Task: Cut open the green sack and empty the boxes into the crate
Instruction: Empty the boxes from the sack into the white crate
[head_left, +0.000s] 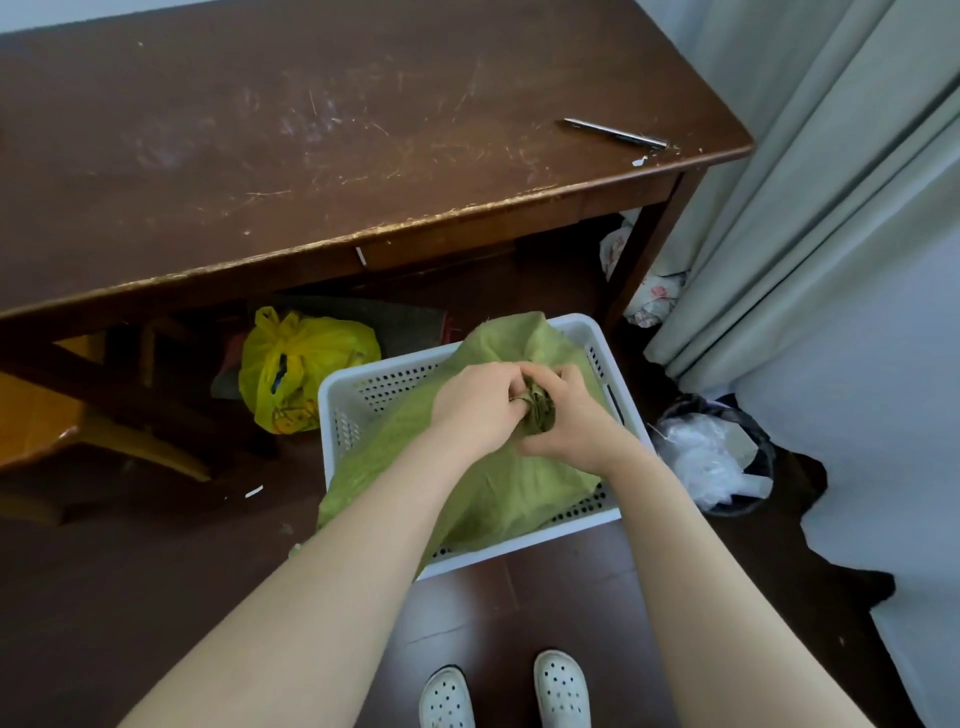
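Green sack (519, 499) lies inside the white perforated crate (332, 395) on the dark floor, draped over the crate's near-left rim. Its twisted neck (537, 410) stands bunched at the top of the sack. Left hand (478, 400) grips the neck from the left, fingers curled tight on the fabric. Right hand (571, 426) grips the same bunch from the right, fingers and thumb closed round it; the two hands touch. No boxes visible; sack contents cannot be told.

Wooden table (311, 130) stands beyond the crate, top scratched. A slim metal implement (615, 133) lies near its far right corner, well apart from the hands. Yellow plastic bag (301, 364) sits under the table, just left of the crate. Black bin (727, 457) with clear liner stands right of the crate. White clogs (447, 696) at bottom edge.
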